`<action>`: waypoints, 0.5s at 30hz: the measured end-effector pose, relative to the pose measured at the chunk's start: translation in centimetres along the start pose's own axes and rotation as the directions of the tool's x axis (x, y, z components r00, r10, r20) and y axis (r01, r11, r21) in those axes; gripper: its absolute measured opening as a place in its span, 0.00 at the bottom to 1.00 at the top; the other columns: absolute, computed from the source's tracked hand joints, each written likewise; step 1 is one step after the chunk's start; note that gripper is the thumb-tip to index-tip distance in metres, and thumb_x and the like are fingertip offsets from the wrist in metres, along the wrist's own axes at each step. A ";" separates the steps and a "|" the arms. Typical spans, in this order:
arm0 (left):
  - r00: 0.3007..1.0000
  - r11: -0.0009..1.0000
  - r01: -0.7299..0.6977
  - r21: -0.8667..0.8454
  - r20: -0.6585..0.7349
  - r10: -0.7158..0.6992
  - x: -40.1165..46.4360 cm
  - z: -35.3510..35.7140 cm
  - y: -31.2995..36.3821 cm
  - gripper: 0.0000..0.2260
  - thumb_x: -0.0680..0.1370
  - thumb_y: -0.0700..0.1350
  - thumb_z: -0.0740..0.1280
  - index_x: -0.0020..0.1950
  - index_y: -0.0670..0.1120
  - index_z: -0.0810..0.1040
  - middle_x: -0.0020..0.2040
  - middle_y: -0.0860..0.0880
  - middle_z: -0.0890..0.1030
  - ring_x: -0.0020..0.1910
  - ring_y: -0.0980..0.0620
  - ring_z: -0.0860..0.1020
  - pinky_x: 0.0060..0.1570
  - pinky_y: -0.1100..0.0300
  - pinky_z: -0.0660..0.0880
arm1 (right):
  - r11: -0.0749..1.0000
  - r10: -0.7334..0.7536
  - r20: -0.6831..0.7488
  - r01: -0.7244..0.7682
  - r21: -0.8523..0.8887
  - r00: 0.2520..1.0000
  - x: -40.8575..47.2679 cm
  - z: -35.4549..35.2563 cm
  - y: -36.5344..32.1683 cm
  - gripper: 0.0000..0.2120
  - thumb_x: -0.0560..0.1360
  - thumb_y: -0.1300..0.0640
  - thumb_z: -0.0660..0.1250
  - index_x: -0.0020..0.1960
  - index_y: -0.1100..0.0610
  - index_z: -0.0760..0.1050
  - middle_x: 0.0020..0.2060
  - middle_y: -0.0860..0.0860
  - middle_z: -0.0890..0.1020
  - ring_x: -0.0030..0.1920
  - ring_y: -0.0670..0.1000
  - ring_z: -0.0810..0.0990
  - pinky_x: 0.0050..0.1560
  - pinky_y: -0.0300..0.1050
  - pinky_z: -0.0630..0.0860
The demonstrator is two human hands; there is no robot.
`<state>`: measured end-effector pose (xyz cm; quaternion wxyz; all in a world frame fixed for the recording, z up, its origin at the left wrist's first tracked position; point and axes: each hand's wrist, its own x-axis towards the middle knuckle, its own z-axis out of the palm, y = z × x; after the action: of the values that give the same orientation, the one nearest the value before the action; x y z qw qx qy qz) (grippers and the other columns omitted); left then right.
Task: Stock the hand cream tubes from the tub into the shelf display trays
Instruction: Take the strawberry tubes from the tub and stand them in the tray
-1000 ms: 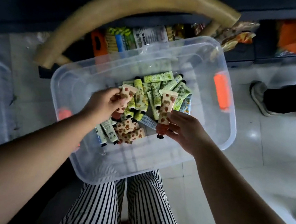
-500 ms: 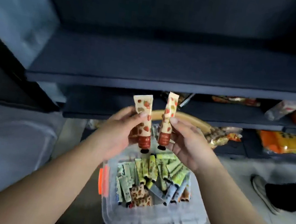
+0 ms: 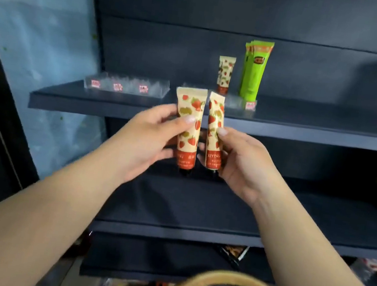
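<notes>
Each hand pinches one strawberry tube: left hand (image 3: 145, 136), right hand (image 3: 240, 163). Seat both cap-down in the clear tray (image 3: 235, 101) beyond the fingertips, beside the standing tube (image 3: 225, 73).

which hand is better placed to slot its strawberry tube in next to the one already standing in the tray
Right, probably. The right hand holds its strawberry tube almost directly below the standing strawberry tube in the right tray; the left hand sits further left.
</notes>
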<state>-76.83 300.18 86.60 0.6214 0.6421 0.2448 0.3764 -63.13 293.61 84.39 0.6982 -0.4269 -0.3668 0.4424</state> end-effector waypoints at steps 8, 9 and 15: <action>0.995 0.996 -0.093 0.014 0.038 0.093 9.3 -7.0 1.9 0.04 0.76 0.44 0.65 0.50 0.50 0.75 0.47 0.52 0.82 0.50 0.53 0.80 0.58 0.49 0.74 | 0.965 -0.184 -0.118 0.156 -0.212 0.976 8.8 5.5 -0.7 0.06 0.76 0.63 0.62 0.43 0.56 0.76 0.35 0.49 0.79 0.35 0.45 0.77 0.38 0.40 0.73; 0.994 0.994 -0.106 0.012 0.027 0.106 10.4 -7.8 1.8 0.03 0.76 0.43 0.65 0.48 0.49 0.75 0.45 0.52 0.81 0.48 0.54 0.80 0.56 0.51 0.75 | 0.951 -0.213 -0.132 0.174 -0.257 0.968 9.7 5.7 -0.6 0.06 0.76 0.63 0.63 0.45 0.55 0.76 0.37 0.49 0.78 0.37 0.46 0.77 0.40 0.41 0.73; 0.993 0.993 -0.116 -0.001 -0.002 0.116 17.1 -10.8 0.7 0.03 0.77 0.43 0.64 0.45 0.51 0.74 0.45 0.51 0.81 0.48 0.53 0.80 0.52 0.52 0.76 | 0.824 -0.451 -0.331 0.245 -0.510 0.829 14.4 4.6 -0.1 0.08 0.75 0.62 0.65 0.52 0.52 0.73 0.44 0.44 0.80 0.46 0.45 0.78 0.50 0.39 0.73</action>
<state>-75.21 320.11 89.79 0.5985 0.6545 0.2075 0.4129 -62.36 308.24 88.08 0.7154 -0.5872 -0.3653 0.0997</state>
